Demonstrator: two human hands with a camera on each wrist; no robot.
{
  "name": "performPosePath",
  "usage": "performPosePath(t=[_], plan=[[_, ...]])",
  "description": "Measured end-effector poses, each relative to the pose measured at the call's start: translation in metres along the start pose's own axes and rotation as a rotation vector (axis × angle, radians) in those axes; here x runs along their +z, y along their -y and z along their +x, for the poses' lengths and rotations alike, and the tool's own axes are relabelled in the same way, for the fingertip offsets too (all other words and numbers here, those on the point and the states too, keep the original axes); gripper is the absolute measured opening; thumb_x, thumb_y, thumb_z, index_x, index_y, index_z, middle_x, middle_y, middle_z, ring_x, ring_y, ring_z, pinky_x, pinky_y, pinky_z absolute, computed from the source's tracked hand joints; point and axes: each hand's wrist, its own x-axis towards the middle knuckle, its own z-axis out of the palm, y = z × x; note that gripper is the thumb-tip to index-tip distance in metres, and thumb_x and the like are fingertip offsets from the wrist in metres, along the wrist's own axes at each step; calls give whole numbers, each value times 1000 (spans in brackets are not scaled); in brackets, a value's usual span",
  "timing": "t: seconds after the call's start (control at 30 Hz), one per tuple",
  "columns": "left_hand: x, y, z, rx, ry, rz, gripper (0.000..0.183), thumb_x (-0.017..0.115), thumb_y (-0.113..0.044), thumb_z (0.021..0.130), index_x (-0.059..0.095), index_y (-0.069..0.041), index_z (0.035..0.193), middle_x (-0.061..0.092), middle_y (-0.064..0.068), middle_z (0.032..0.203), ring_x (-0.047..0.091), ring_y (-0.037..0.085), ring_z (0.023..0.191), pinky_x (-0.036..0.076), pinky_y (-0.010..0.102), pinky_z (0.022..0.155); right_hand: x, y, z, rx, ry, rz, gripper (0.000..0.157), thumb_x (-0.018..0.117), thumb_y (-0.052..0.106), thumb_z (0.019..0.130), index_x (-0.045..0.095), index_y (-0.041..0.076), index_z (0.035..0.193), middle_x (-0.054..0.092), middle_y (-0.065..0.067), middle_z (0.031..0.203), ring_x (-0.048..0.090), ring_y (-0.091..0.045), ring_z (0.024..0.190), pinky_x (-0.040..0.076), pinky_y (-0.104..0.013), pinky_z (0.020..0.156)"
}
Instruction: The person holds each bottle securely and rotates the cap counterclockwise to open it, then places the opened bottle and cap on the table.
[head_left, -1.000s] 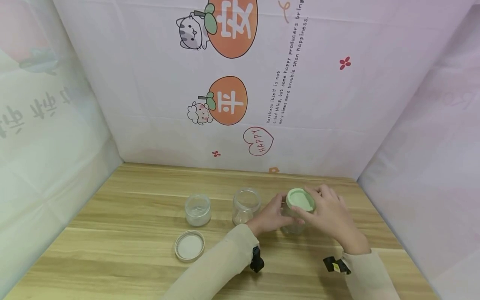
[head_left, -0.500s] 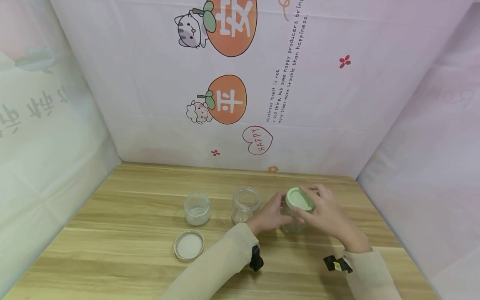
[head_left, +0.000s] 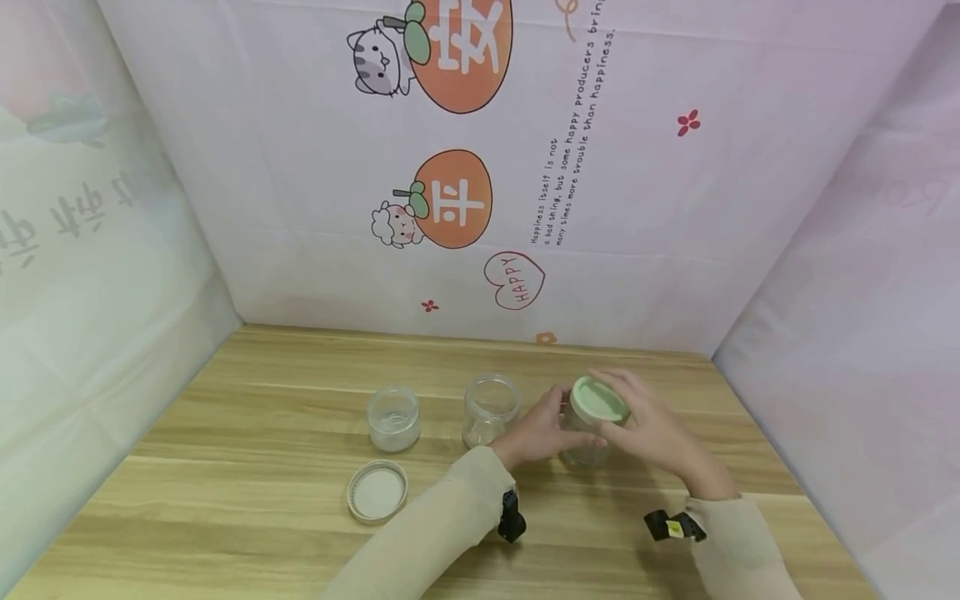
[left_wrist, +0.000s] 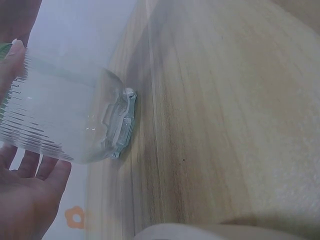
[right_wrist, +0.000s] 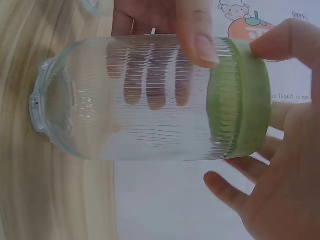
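A clear ribbed glass jar [head_left: 583, 454] stands upright at the right of the table, its base down on the wood in the right wrist view. On its mouth sits a light green lid [head_left: 600, 400] with a raised rim. My left hand [head_left: 542, 429] grips the jar's body from the left, thumb in front and fingers behind, showing through the glass [right_wrist: 150, 135] in the right wrist view. From the right, my right hand [head_left: 656, 433] holds the lid's rim between thumb and spread fingers. An index fingertip touches the lid's edge [right_wrist: 252, 100] in that view.
Left of the held jar stands a lidless glass jar [head_left: 491, 408], close to my left wrist. Further left is a small, short glass jar [head_left: 393, 425]. A pale round lid [head_left: 377, 492] lies in front of it, beside my left sleeve. Printed white cloth [head_left: 637, 275] walls the table's back.
My right hand's fingers have shifted round the lid's rim toward the back left, and its thumb has moved right. The jar and my left hand stay put.
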Motion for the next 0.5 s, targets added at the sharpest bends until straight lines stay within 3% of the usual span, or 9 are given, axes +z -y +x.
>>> performPosePath(t=[0.17,0.3,0.5], plan=[[0,-1,-1,-6,1,12,84,83,-41,84,35,-21,149,45,-12,138,46,8,125,39,40,106,3,-2,0,-4,27,60,74,65,4,83,41,13,152,40,-14,148,51,-37,117,51,-58,84],[1,-1,-1,-4,2,18,84,83,-41,84,35,-20,150,45,-11,138,46,8,125,39,39,106,5,-3,1,-32,21,29,71,63,5,84,43,13,151,40,-17,151,44,-43,127,49,-64,86],[0,-1,-1,-6,1,27,85,82,-42,84,34,-19,150,45,-9,141,46,9,126,41,35,105,6,-2,2,-22,23,9,65,67,13,88,46,16,149,35,-16,157,19,-51,144,28,-82,95]])
